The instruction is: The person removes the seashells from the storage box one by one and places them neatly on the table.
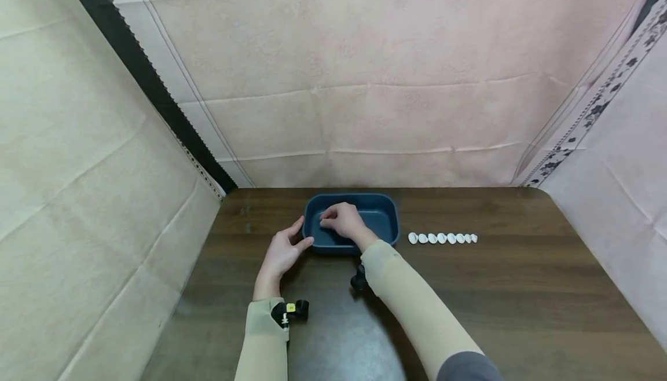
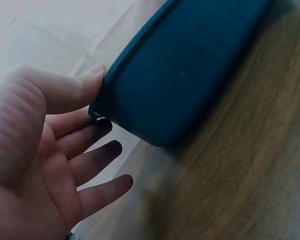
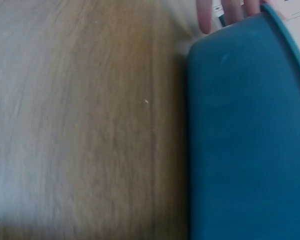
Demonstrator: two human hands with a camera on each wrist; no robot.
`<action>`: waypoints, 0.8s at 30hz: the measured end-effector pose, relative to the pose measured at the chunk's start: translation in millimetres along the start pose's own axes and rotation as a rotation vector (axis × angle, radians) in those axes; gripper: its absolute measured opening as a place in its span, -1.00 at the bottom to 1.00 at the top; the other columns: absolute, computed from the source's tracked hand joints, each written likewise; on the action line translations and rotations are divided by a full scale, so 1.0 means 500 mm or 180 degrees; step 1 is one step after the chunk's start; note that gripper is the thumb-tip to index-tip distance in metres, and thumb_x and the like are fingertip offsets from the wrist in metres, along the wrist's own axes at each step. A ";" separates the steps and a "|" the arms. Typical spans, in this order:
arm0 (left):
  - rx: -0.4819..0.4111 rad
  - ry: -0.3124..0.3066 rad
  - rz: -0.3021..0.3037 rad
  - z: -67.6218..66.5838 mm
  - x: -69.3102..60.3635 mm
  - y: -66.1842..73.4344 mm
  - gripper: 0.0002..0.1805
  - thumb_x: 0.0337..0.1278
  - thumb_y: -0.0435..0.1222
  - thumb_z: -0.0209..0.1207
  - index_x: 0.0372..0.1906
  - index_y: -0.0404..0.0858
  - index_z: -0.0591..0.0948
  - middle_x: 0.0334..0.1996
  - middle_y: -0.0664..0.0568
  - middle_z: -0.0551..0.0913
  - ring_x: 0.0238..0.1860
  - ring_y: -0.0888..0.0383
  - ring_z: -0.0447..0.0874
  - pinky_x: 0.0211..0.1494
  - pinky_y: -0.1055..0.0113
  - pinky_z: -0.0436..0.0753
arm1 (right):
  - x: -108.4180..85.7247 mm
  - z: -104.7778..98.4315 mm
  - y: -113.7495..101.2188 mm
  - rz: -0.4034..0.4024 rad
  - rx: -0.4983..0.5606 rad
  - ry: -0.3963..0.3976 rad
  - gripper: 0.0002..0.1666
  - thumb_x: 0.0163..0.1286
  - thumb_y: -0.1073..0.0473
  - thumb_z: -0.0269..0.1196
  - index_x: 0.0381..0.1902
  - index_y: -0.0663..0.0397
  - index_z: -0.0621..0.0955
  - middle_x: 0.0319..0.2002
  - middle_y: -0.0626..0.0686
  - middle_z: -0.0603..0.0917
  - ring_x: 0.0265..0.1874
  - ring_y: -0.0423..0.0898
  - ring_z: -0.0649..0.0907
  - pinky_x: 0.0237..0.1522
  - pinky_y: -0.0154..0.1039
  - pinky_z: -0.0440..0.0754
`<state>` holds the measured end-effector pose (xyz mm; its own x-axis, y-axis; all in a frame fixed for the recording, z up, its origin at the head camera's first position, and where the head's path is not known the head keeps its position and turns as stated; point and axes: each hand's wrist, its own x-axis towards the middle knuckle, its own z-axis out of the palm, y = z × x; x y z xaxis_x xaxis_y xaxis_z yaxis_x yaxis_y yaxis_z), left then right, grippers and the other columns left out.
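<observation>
A dark blue rectangular tray point(image 1: 379, 214) with rounded corners and raised walls stands on the wooden table. At its left end my left hand point(image 1: 283, 249) pinches the rim. In the left wrist view the thumb point(image 2: 75, 90) lies on the rim, one finger is partly hidden behind the tray, and the others spread beneath. My right hand point(image 1: 343, 220) reaches over the near wall into the tray, fingers bent down toward its left part; whether anything small is between the fingertips is hidden. The right wrist view shows the tray's outer wall point(image 3: 250, 130) and a few left-hand fingers.
Several small white round pieces point(image 1: 442, 238) lie in a row on the wooden table point(image 1: 521, 288), right of the tray. Pale cloth hangs behind the table point(image 1: 375, 80) and on both sides. Black wrist devices are strapped to both forearms.
</observation>
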<state>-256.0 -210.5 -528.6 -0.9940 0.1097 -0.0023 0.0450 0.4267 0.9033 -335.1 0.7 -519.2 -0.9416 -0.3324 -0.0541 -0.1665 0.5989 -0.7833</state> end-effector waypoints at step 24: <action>0.0038 0.0003 -0.0028 0.001 -0.002 0.002 -0.27 0.50 -0.21 0.33 0.65 -0.13 0.36 0.60 -0.06 0.35 0.56 -0.11 0.36 0.59 -0.12 0.34 | -0.096 -0.130 0.075 -0.0428 0.1485 0.0284 -0.62 0.64 0.20 0.26 0.30 0.24 0.68 0.18 0.27 0.73 0.11 0.17 0.76 0.22 -0.08 0.72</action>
<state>-255.0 -209.8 -527.7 -0.9944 0.1050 -0.0099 0.0373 0.4383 0.8981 -315.4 86.4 -505.9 -0.9455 -0.3087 0.1039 -0.1587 0.1581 -0.9746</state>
